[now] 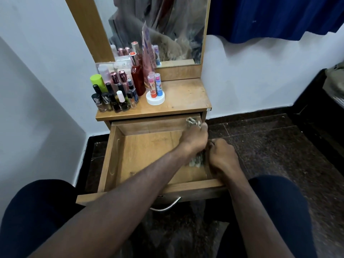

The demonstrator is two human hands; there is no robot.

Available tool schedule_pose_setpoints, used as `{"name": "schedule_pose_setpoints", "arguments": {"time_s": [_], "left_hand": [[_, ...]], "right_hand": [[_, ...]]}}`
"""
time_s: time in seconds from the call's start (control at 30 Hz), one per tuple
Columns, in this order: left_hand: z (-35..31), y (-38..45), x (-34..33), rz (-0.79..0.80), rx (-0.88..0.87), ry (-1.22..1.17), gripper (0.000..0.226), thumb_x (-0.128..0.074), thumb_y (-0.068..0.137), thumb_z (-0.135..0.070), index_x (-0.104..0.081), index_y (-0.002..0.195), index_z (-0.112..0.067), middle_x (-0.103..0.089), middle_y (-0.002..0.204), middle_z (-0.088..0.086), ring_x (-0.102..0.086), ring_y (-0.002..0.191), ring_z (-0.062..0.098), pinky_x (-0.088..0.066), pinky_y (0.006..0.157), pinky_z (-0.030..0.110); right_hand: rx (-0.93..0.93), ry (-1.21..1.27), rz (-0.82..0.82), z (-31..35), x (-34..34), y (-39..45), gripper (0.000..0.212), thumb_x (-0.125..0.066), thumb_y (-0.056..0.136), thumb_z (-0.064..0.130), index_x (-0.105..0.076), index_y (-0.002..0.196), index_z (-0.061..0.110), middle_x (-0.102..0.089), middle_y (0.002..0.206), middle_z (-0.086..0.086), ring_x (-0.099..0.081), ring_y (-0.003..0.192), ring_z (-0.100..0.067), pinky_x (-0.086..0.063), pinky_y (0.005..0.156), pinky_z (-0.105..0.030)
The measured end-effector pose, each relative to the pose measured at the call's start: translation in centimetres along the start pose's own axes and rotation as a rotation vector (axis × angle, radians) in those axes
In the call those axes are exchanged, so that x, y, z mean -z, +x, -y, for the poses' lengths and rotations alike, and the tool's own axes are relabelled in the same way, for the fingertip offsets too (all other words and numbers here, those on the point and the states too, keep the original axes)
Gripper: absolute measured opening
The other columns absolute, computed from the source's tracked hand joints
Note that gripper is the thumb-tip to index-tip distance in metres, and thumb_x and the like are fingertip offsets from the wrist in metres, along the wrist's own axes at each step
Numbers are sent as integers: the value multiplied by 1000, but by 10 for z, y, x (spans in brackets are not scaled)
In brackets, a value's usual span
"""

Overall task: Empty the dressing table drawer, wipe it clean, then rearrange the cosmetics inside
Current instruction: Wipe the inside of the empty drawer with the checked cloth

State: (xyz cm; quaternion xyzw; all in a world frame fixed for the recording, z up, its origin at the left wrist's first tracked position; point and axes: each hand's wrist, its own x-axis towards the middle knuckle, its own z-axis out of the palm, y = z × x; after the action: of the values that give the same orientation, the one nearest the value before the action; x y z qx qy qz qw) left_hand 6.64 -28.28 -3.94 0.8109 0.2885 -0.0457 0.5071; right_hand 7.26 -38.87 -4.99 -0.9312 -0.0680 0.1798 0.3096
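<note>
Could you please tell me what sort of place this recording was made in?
Most likely a bedroom or dressing corner of a home: a small wooden dressing table with a mirror, cosmetics crowded on its top, an open drawer, and a blue curtain beside it.

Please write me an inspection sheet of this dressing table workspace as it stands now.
Surface: wooden table top, worn, bare on its right side.
Job's things: drawer pulled open, no cosmetics visible inside; cloth at its back right corner; cosmetics grouped on the top's left side.
Clutter: white round holder with small tubes beside the bottles.
Hands: left hand grips the cloth inside the drawer; right hand curls over the drawer's right wall.
Cables: nothing seen.
Surroundings: mirror behind, blue curtain at right, dark floor.
</note>
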Motion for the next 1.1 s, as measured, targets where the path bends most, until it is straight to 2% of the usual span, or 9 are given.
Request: {"name": "schedule_pose_setpoints", "arguments": {"time_s": [0.1,0.2,0.3,0.5,0.63,0.8,0.97,1.03,1.1], "left_hand": [[13,-29,1,229,14,150,42,-29,116,-24,-62,136,-8,-64,133,22,-63,119,39,-54,98,44],[12,-35,3,298,161,-115,39,-33,113,-27,-67,122,-11,-68,126,20,-68,115,39,-61,75,40],[5,-17,6,162,193,-276,32,-40,111,-26,-60,88,-18,-69,108,15,-69,99,32,-57,69,36],[0,19,8,-115,11,-136,46,-37,112,-42,-65,90,-13,-68,92,10,-65,87,28,-48,76,39],[26,-18,4,33,-50,56,46,-36,114,-41,-67,107,-7,-74,109,16,-71,100,31,-58,95,46],[34,-40,4,314,61,236,46,-34,115,-27,-64,129,5,-65,132,29,-60,125,45,-46,104,46],[33,-34,23,296,29,106,48,-39,113,-47,-70,85,-21,-78,92,3,-75,92,22,-56,94,38],[32,-36,14,333,-48,278,44,-36,114,-39,-61,83,-20,-67,86,2,-63,78,17,-49,73,35],[31,-34,6,357,-83,425,42,-34,113,-29,-51,76,-17,-49,78,3,-45,69,19,-37,69,39]], "right_hand": [[-12,31,5,-1,0,4,32,-44,106,26,-72,118,18,-69,118,-19,-64,111,-41,-47,87,-40],[-10,45,5,0,3,5,33,-45,105,29,-71,122,18,-71,119,-19,-65,111,-39,-47,87,-39],[10,32,15,-1,5,-2,34,-45,107,31,-72,122,18,-71,117,-18,-65,112,-39,-46,88,-38],[-3,0,15,-3,-2,-1,36,-42,107,25,-68,131,22,-70,123,-19,-63,116,-41,-49,96,-42],[-16,52,28,-3,-3,-2,35,-42,108,26,-68,131,20,-70,125,-18,-63,117,-40,-48,99,-42],[-15,47,25,-1,8,-5,32,-45,105,16,-68,127,15,-69,124,-20,-63,116,-41,-47,94,-39],[-16,42,39,-4,2,-6,34,-41,108,22,-64,131,14,-68,123,-17,-63,113,-37,-47,92,-39],[-19,53,31,-6,2,-6,32,-42,107,22,-64,129,13,-68,122,-17,-63,112,-38,-48,94,-40],[-13,60,13,-5,4,-4,31,-43,106,21,-64,128,14,-68,121,-17,-64,111,-37,-50,95,-40]]}}
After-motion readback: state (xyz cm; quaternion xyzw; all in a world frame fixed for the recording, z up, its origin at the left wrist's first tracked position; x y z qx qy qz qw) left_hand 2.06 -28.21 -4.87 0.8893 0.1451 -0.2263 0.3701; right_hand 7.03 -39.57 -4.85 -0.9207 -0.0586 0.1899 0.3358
